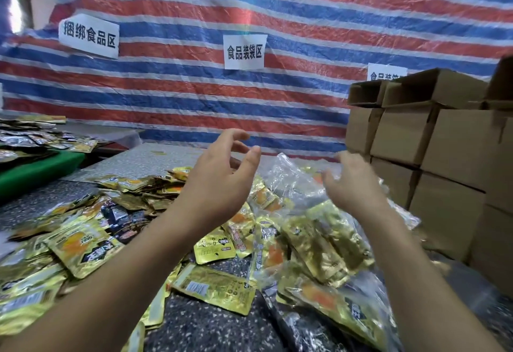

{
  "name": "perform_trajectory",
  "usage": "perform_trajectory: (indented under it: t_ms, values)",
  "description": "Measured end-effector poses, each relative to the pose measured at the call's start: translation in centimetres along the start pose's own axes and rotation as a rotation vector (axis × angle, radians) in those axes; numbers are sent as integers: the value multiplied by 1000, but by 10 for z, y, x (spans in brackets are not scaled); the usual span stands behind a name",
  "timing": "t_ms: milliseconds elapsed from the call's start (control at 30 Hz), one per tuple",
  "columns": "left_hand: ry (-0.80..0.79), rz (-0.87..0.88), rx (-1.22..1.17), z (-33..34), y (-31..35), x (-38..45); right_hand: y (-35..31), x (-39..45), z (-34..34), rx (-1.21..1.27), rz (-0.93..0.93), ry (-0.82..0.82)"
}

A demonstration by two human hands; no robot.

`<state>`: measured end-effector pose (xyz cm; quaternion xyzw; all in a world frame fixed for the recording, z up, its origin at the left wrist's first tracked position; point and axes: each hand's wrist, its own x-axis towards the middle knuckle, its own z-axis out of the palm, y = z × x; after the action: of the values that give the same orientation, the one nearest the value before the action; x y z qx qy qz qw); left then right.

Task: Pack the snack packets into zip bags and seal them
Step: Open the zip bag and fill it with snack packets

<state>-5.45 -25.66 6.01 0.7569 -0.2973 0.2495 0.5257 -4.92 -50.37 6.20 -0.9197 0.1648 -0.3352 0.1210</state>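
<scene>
While our left hand (219, 174) hovers with fingers loosely spread, holding nothing, our blurred right hand (352, 182) likewise; gold snack packets (83, 249) heaped below, zip bags (327, 240) filled beside.

Three white paper signs hang on the striped sheet (277, 4), above the fingers. The left sign (89, 35) says 捆绑食品区. The middle sign (244, 51) says 食品装袋区. The right sign (387, 72) is half hidden by boxes (433, 129), so its words cannot be read whole.
</scene>
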Motion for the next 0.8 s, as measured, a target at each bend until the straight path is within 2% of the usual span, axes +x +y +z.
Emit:
perform_trajectory:
  t_ms: [100,200,300,500,800]
  values:
    - [-21,-2,30,1,-1,0,-8,-8,23,37,-46,-258]
    - [-19,1,39,1,-2,0,1,-16,52,-62,25,-393]
    - [-17,12,62,4,-3,-1,8,-21,77,-160,15,-375]
    - [-35,23,84,12,-5,-2,12,-20,90,-140,8,-290]
    - [-151,37,186,28,1,-25,0,-34,52,-61,-43,-191]
